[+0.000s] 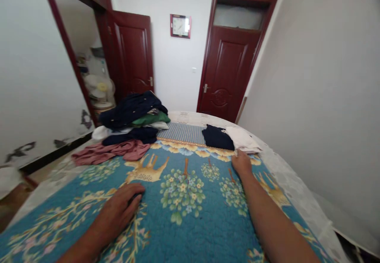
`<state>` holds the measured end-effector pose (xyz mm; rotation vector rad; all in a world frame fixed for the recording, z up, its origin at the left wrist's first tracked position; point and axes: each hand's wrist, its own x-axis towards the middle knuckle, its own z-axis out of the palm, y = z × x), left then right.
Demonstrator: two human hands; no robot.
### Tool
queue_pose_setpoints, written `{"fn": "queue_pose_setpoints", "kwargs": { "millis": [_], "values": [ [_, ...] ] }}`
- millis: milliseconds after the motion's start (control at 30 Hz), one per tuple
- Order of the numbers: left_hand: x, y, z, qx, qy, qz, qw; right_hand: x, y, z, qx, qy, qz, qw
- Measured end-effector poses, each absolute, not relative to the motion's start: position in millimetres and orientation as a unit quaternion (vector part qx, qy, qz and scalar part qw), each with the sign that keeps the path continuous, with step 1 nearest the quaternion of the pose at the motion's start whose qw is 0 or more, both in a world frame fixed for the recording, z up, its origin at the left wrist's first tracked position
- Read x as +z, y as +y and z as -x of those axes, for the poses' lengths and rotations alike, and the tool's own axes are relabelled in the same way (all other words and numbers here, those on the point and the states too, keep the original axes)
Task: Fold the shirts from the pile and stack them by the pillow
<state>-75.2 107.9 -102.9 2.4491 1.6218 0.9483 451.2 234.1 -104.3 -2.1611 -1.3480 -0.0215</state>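
Note:
My left hand (126,203) lies palm down on the blue floral bed cover (219,223), its fingers stretched forward and the thumb a little apart. It holds nothing. Farther off, my right hand (242,163) is at the near edge of a folded white garment (242,139). Its fingers are closed at the left front corner of that garment, where a bit of white cloth shows by the fingertips. A folded dark navy garment (218,137) lies directly left of the white one, touching it.
At the far left rises a loose heap of clothes: a dark navy garment (133,109), a green one (152,117) and a pink one (114,152). Walls stand close on both sides. Beyond are two dark red doors (230,65), a wall clock (180,26) and a fan (99,86).

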Motion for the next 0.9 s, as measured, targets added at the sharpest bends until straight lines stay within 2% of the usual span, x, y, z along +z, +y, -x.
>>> {"fn": "queue_pose_setpoints", "kwargs": {
  "millis": [133, 267, 767, 900],
  "values": [
    [-88.4, 101.6, 68.6, 0.322, 0.558, -0.764, 0.046, -107.9, 235.2, -449.7, -0.038, -0.524, 0.833, 0.17],
    [-89.4, 104.1, 69.5, 0.36, 0.571, -0.737, 0.034, -110.4, 227.4, -446.7, -0.054, -0.556, 0.822, 0.11],
    [-83.7, 167.3, 103.8, 0.485, 0.633, -0.598, 0.082, -140.2, 176.7, -438.4, -0.074, -0.559, 0.823, 0.06],
    [-77.0, 192.3, 116.0, 0.55, 0.618, -0.561, 0.032, -142.9, 158.2, -428.9, -0.096, -0.557, 0.823, 0.063]
  ]
}}
